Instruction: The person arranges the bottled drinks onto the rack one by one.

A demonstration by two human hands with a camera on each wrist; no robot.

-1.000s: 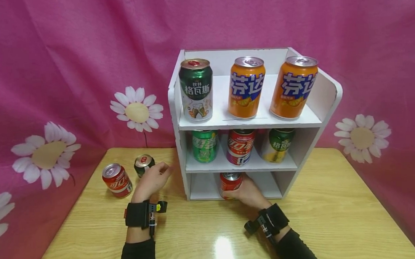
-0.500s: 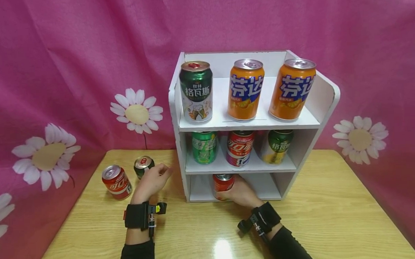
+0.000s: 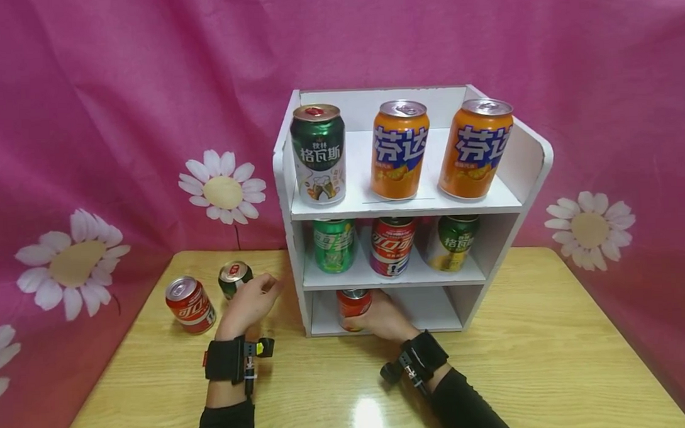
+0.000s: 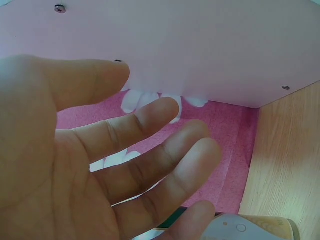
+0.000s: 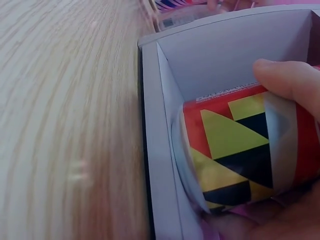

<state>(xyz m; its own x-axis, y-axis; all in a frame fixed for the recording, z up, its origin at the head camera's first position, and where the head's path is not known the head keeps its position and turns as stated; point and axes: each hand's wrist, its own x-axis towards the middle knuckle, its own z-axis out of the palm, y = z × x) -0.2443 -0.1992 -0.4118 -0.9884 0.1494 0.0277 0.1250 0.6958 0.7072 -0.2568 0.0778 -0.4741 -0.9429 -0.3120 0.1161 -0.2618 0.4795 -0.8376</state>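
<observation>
A red soda can stands in the left part of the bottom level of the white shelf rack. My right hand grips it, thumb on one side and fingers round the other. Red, yellow and black patterning covers the can's side in the right wrist view, its base close to the shelf's front edge. My left hand holds nothing; its fingers are loosely bent beside the rack's left outer wall. Just behind that hand is a dark can, partly hidden by it.
Another red can stands on the wooden table at left. On top are a green-white can and two orange cans. A green can, a red can and a green-yellow can fill the middle level.
My right hand has slid the gripped red can leftward along the bottom level. My left hand has stayed nearly still. The whole head view has shifted slightly.
</observation>
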